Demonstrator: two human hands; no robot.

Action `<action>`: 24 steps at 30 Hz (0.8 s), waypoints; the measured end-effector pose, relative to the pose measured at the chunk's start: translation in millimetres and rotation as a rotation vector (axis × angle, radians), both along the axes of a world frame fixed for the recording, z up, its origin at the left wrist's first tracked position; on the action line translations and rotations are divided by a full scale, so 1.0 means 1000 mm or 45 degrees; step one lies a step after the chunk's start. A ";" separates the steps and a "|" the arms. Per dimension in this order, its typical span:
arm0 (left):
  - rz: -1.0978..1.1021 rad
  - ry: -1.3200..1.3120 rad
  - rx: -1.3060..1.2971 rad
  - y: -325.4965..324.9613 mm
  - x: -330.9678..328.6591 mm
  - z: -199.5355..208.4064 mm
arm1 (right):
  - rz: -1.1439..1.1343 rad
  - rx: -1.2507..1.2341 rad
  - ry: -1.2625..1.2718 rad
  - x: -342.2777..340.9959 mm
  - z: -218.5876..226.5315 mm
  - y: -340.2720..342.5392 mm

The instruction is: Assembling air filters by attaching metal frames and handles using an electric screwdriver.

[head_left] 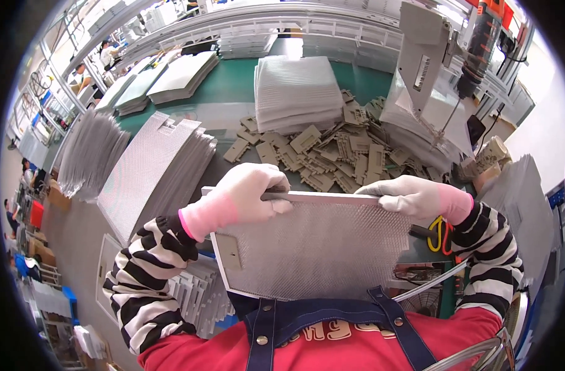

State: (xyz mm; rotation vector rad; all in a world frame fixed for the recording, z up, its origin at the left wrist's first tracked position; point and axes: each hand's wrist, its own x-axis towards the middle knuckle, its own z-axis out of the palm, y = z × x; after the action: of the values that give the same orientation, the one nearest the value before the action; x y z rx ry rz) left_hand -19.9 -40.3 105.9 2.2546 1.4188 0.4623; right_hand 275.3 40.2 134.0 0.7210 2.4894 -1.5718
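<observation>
Mesh filter panel (pixel 319 247), silvery, metal-framed, top edge gripped by closed left hand (pixel 251 191) and right hand (pixel 412 196).

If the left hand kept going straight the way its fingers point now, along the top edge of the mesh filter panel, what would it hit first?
Most likely the right hand. The left hand grips the top edge of the mesh filter panel with fingers pointing right along that rim, and the right hand clamps the same edge farther along. Depth is hard to judge in this fisheye view.
</observation>
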 end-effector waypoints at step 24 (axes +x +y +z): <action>0.036 0.476 0.703 0.000 -0.018 -0.062 | 0.178 0.919 -0.075 -0.039 -0.054 0.024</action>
State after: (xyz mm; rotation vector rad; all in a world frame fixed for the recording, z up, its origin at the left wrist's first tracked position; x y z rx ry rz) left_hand -38.2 -39.9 44.2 2.8831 1.6592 0.5090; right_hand 236.8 64.3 79.9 0.6174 2.9726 -0.5656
